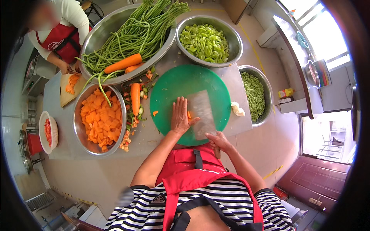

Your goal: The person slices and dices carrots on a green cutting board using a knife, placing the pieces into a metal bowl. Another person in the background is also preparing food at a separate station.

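Note:
My right hand (218,140) grips the wooden handle of a broad cleaver (202,112). The cleaver's wide blade lies low over a round green cutting board (190,78), tilted so that its flat side faces up. On the board, just left of the blade, my left hand (180,117) rests with its fingers stretched forward and its thumb spread towards the cleaver. A small orange carrot piece (189,114) shows between that hand and the blade, partly hidden. Another carrot scrap (155,113) lies near the board's left edge.
Cut carrots fill a steel bowl (75,127) at left. Beyond stand a large basin (164,53) of long beans and carrots and a bowl of sliced green vegetables (203,43). A whole carrot (135,99) lies among trimmings. A co-worker's hand (67,68) is at a wooden board (64,86).

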A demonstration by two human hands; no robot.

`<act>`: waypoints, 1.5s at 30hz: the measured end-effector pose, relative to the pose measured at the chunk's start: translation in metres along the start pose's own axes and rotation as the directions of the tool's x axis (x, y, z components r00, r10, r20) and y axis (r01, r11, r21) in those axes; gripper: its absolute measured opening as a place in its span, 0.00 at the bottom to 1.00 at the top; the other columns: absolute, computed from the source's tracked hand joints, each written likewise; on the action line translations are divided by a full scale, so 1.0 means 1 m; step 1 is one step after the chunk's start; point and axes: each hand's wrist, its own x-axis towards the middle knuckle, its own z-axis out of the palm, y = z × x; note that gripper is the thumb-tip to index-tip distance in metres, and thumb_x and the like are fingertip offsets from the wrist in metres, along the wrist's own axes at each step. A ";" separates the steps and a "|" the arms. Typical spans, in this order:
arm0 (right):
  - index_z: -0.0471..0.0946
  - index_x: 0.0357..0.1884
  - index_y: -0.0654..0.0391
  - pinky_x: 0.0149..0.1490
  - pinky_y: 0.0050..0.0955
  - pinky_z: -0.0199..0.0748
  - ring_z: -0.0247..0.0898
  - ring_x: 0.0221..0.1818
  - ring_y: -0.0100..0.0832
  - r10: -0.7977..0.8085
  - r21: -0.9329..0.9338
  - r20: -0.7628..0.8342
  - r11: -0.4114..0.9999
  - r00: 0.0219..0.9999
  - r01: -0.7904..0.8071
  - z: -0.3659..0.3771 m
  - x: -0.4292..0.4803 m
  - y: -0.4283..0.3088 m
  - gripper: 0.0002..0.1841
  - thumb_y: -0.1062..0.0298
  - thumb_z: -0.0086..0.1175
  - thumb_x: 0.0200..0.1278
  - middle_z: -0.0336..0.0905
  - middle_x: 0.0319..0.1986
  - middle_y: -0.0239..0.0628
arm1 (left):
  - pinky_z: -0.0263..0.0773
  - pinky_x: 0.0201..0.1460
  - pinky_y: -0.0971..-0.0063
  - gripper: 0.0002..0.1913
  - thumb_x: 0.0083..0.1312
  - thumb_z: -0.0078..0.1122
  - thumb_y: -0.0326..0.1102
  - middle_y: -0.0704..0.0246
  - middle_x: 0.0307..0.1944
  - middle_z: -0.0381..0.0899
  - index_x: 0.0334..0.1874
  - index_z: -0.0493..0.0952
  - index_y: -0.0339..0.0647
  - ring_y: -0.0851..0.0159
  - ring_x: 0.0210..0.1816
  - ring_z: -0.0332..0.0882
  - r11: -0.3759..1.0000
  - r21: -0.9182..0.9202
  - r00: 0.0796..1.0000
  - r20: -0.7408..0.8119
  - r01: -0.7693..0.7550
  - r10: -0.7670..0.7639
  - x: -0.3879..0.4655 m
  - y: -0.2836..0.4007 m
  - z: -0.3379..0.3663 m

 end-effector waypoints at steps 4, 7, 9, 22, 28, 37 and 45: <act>0.69 0.21 0.57 0.19 0.28 0.68 0.63 0.13 0.24 0.018 -0.095 0.094 0.995 0.995 -0.009 0.030 0.025 -0.001 0.22 0.55 0.62 0.68 0.66 0.13 0.30 | 0.41 0.80 0.49 0.51 0.65 0.52 0.70 0.46 0.77 0.50 0.76 0.52 0.32 0.43 0.79 0.45 0.996 -0.069 0.995 -0.083 0.059 -0.064 0.001 0.010 0.001; 0.69 0.18 0.57 0.19 0.29 0.68 0.65 0.12 0.26 -0.050 -0.132 0.061 0.990 0.997 0.058 0.049 0.034 -0.007 0.24 0.53 0.62 0.67 0.66 0.12 0.31 | 0.45 0.79 0.50 0.42 0.70 0.55 0.58 0.46 0.76 0.52 0.75 0.56 0.33 0.42 0.77 0.48 0.980 -0.175 0.969 -0.211 0.093 -0.130 0.002 0.007 -0.009; 0.69 0.16 0.57 0.19 0.29 0.68 0.66 0.13 0.26 -0.056 -0.262 0.090 0.962 0.994 0.078 0.061 0.030 -0.022 0.26 0.52 0.62 0.67 0.67 0.11 0.32 | 0.46 0.78 0.50 0.38 0.70 0.58 0.52 0.47 0.76 0.53 0.74 0.57 0.34 0.41 0.77 0.50 0.955 -0.271 0.927 -0.314 0.121 -0.207 0.001 0.003 -0.019; 0.78 0.25 0.62 0.20 0.30 0.67 0.67 0.14 0.24 -0.196 -0.496 0.464 0.750 0.864 0.437 0.213 0.009 -0.120 0.21 0.54 0.58 0.69 0.69 0.12 0.31 | 0.56 0.72 0.52 0.17 0.74 0.55 0.38 0.53 0.63 0.71 0.60 0.73 0.37 0.43 0.71 0.58 0.919 -0.022 0.604 -0.748 0.393 -0.276 -0.030 -0.138 -0.258; 0.81 0.34 0.64 0.20 0.33 0.66 0.67 0.14 0.26 -0.250 -0.518 0.118 0.810 0.961 0.275 0.156 0.005 -0.103 0.18 0.55 0.58 0.69 0.71 0.14 0.33 | 0.57 0.71 0.50 0.15 0.73 0.57 0.38 0.57 0.62 0.73 0.56 0.77 0.39 0.45 0.69 0.61 0.811 0.243 0.696 -0.671 0.532 -0.255 -0.049 -0.155 -0.236; 0.76 0.35 0.63 0.17 0.30 0.66 0.64 0.13 0.24 -0.327 -0.489 -0.306 0.860 0.894 0.148 0.046 0.018 -0.070 0.13 0.61 0.56 0.70 0.68 0.15 0.31 | 0.64 0.71 0.58 0.23 0.71 0.59 0.34 0.55 0.67 0.68 0.67 0.68 0.38 0.50 0.69 0.65 0.936 -0.077 0.915 -0.200 0.342 -0.351 -0.011 -0.089 -0.158; 0.75 0.36 0.67 0.22 0.36 0.69 0.69 0.15 0.32 -0.379 -0.632 -0.313 0.768 0.871 0.107 0.027 0.015 -0.065 0.14 0.63 0.53 0.71 0.72 0.16 0.41 | 0.66 0.69 0.55 0.38 0.71 0.59 0.36 0.46 0.73 0.56 0.78 0.49 0.35 0.43 0.71 0.59 0.695 0.177 0.715 -0.087 0.697 -0.694 0.018 -0.125 -0.123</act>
